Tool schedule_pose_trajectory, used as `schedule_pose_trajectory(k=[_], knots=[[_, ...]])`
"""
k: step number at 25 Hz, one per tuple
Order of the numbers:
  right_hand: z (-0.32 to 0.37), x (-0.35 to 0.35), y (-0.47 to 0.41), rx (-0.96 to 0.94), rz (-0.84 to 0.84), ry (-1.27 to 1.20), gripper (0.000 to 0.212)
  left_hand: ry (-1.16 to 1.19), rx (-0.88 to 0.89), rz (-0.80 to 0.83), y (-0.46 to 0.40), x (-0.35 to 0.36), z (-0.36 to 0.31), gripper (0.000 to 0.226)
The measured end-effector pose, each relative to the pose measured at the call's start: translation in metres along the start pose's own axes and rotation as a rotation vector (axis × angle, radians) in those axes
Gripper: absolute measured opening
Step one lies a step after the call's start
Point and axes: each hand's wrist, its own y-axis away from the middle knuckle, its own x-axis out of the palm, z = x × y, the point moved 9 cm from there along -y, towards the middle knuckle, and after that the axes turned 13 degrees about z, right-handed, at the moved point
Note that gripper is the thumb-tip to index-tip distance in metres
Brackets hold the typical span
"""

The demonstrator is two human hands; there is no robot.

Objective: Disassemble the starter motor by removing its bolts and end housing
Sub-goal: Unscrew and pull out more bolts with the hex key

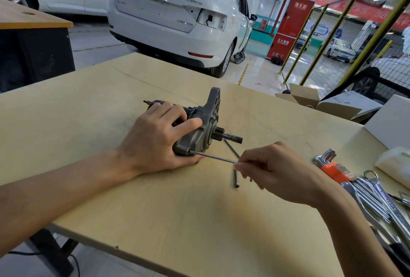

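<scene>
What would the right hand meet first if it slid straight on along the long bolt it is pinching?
Probably the end housing of the starter motor. The right hand pinches the long bolt, which runs into the housing's lower corner, right beside the left hand; depth is unclear.
</scene>
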Motion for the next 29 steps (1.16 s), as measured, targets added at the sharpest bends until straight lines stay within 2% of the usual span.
schedule_pose_trajectory(k=[5,8,13,15,17,19,21,25,27,29], knots=[[0.001,-0.022,0.009,-0.049,-0.234,0.057,0.019,-0.013,0.024,-0.006,-0.007,-0.001,-0.011,0.065],[0.0,-0.025,0.01,-0.062,-0.273,0.043,0.017,-0.02,0.079,0.004,-0.013,-0.004,-0.022,0.053],[0.001,-0.021,0.015,-0.109,-0.403,0.094,0.023,-0.158,0.336,0.088,-0.03,0.008,-0.061,0.033],[0.01,-0.021,0.022,-0.18,-0.531,0.297,0.028,-0.103,0.351,0.097,-0.034,0.009,-0.064,0.031],[0.026,-0.018,0.027,-0.255,-0.641,0.587,0.022,-0.005,0.348,0.052,-0.033,0.003,-0.059,0.031],[0.03,-0.014,0.027,-0.304,-0.669,0.641,0.02,0.055,0.354,0.016,-0.029,-0.002,-0.053,0.033],[0.019,-0.017,0.021,-0.227,-0.598,0.366,0.029,0.058,0.365,0.003,-0.025,-0.004,-0.053,0.033],[-0.029,0.008,0.003,0.203,-0.271,-0.336,0.079,0.015,0.364,-0.002,-0.025,-0.003,-0.051,0.029],[-0.035,0.03,-0.001,0.291,-0.102,-0.631,0.084,0.019,0.341,-0.022,-0.023,-0.003,-0.049,0.028],[-0.032,0.045,-0.002,0.297,-0.009,-0.915,0.082,0.033,0.306,-0.046,-0.022,-0.003,-0.048,0.028]])
